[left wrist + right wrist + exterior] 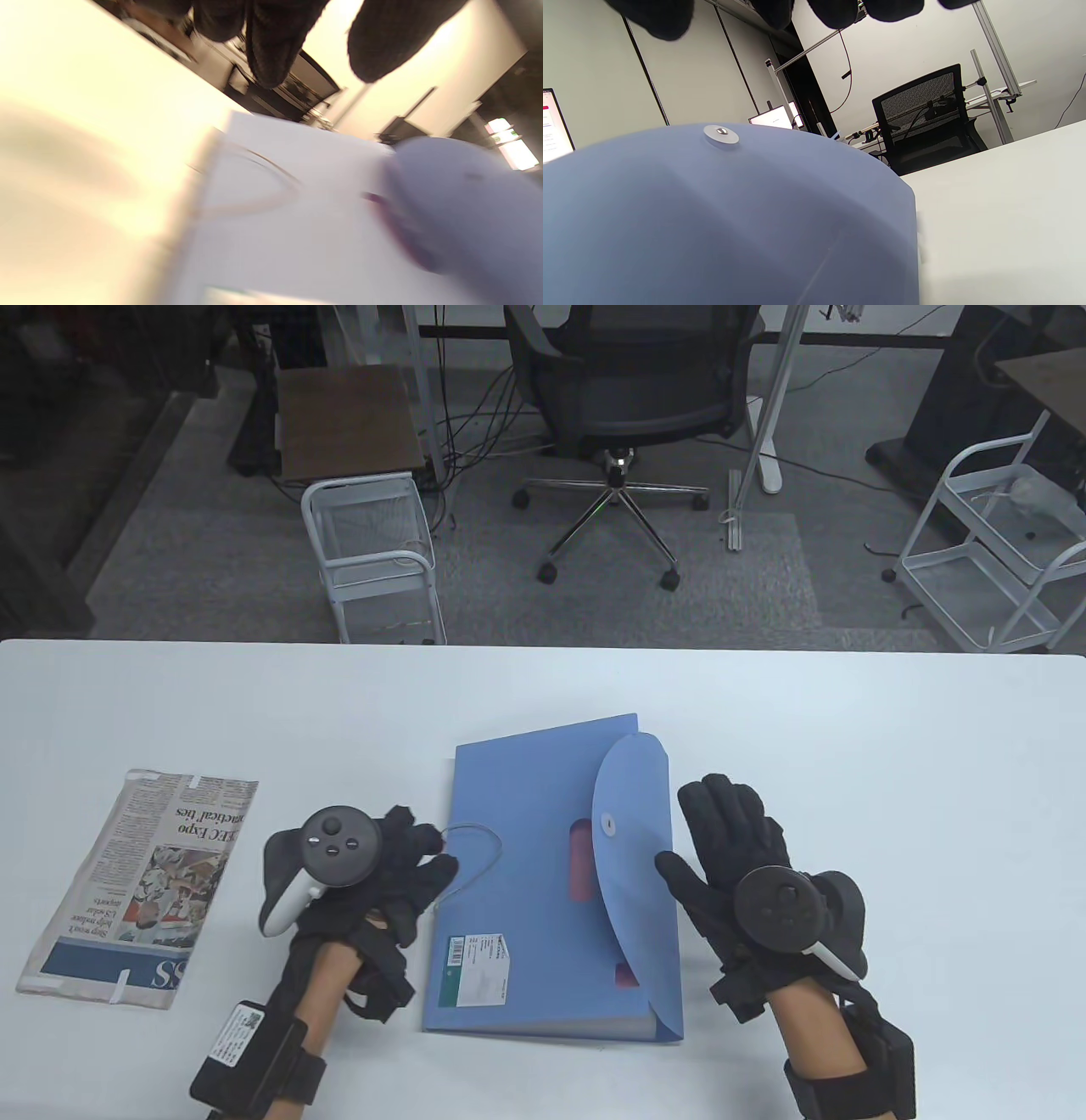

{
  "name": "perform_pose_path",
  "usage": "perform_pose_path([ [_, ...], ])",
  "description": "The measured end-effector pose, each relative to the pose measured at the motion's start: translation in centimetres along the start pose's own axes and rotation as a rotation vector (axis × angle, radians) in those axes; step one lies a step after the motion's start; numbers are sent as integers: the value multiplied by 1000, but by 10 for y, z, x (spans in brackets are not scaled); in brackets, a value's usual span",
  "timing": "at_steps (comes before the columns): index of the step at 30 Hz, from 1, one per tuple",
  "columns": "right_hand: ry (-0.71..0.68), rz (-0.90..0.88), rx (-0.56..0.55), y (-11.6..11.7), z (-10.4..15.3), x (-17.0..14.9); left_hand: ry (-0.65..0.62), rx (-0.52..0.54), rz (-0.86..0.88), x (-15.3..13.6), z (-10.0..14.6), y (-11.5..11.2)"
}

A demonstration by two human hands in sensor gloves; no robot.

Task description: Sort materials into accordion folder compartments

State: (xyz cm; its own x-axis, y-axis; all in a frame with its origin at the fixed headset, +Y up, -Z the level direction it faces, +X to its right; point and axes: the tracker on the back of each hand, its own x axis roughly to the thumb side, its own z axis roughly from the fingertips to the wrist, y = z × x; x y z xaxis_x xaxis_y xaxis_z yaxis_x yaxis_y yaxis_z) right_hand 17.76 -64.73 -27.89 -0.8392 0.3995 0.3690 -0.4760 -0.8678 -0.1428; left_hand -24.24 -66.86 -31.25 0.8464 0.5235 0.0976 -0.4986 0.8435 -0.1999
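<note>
A blue accordion folder (517, 891) lies flat in the middle of the white table (543, 687), its rounded flap (632, 848) folded over the right side with a white button (608, 822). An elastic cord loop (475, 848) lies at its left edge. A folded newspaper (140, 886) lies at the far left. My left hand (399, 874) is spread open beside the folder's left edge, by the cord, holding nothing. My right hand (730, 848) is spread open just right of the flap, thumb at its edge, holding nothing. The right wrist view shows the flap (725, 220) close up.
The folder carries a white barcode label (475, 969) at its near left corner. Beyond the far table edge stand an office chair (632, 398), a white wire cart (373, 551) and another cart (993, 543) on the floor.
</note>
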Motion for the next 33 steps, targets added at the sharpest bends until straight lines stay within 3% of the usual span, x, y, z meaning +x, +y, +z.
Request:
perform_pose_path([
  [4,2,5,12,5,0,-2,208,159,-190,-58,18,22],
  [6,8,10,20,7,0,-3,342,164,-246,-86,26,32],
  [11,8,17,35,9,1,-6,601,219,-175,-145,46,48],
  [15,11,17,43,10,2,-6,738,163,-130,-178,53,42],
  [21,13,23,67,14,2,-7,806,56,-165,-191,47,25],
  [25,10,27,64,13,3,-7,827,58,-359,-184,38,23],
  [33,22,27,70,15,2,-9,802,51,-511,-171,26,15],
])
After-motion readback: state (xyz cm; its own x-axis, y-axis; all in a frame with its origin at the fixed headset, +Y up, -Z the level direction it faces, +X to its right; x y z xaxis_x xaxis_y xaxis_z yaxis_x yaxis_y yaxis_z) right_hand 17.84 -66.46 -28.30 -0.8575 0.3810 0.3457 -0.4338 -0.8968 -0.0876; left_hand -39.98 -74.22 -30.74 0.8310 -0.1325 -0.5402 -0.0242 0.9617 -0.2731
